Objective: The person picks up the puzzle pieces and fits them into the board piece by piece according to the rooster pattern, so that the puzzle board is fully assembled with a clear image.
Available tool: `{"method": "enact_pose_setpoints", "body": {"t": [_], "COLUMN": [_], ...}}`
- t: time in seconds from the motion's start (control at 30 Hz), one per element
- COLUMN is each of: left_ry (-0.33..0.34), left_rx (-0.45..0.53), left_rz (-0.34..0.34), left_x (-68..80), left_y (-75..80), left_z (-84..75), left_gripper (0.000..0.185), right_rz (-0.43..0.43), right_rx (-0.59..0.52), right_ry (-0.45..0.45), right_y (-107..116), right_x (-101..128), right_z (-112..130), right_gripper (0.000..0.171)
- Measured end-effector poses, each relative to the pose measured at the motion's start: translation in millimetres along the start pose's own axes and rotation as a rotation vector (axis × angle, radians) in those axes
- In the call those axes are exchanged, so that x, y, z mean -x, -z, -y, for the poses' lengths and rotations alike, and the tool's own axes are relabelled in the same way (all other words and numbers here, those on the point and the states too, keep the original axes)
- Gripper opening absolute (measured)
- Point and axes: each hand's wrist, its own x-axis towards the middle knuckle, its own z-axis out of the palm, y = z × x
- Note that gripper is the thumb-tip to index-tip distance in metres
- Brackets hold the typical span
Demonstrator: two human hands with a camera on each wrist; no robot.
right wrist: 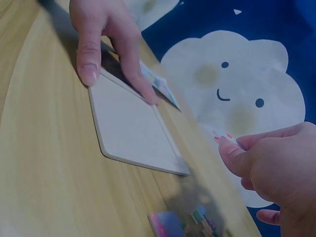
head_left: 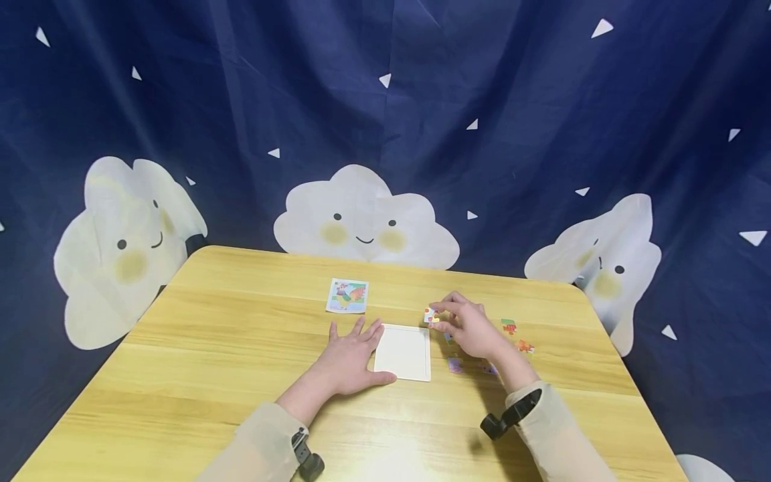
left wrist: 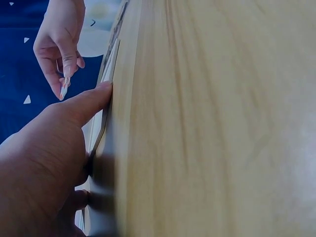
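Note:
A white square puzzle tray [head_left: 403, 355] with a raised rim lies on the table. My left hand [head_left: 346, 361] rests at its left side with fingers spread, the thumb near the lower edge and fingertips near the upper left corner. Beyond the tray's upper right corner, my right hand [head_left: 472, 329] pinches a small puzzle piece [head_left: 430, 315] with red and yellow spots between thumb and fingers. In the right wrist view the piece [right wrist: 224, 136] is held above the table, mostly covered by the thumb. Its full picture cannot be made out.
Several loose puzzle pieces [head_left: 455, 365] lie right of the tray, some hidden under the right hand and forearm. A square picture card [head_left: 347, 304] showing a colourful bird lies beyond the left hand. Behind the wooden table [head_left: 241, 314] hangs a dark blue curtain [head_left: 337, 87] with clouds.

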Motion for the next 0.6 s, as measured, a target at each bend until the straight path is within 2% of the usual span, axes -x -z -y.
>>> {"method": "enact_pose_setpoints", "body": {"t": [0.33, 0.6], "left_ry": [0.0, -0.002], "left_rx": [0.012, 0.005], "left_rz": [0.0, -0.006], "left_x": [0.3, 0.8], "left_y": [-1.3, -1.5], "left_z": [1.1, 1.2], "left_gripper": [0.106, 0.106], "right_rz": [0.016, 0.018], "right_rx": [-0.034, 0.002], "right_ry": [0.004, 0.021], "right_y": [-12.6, -24.0], "right_x": [-3.7, -6.8], "right_z": [4.6, 6.1], "right_gripper": [0.04, 0.037]}}
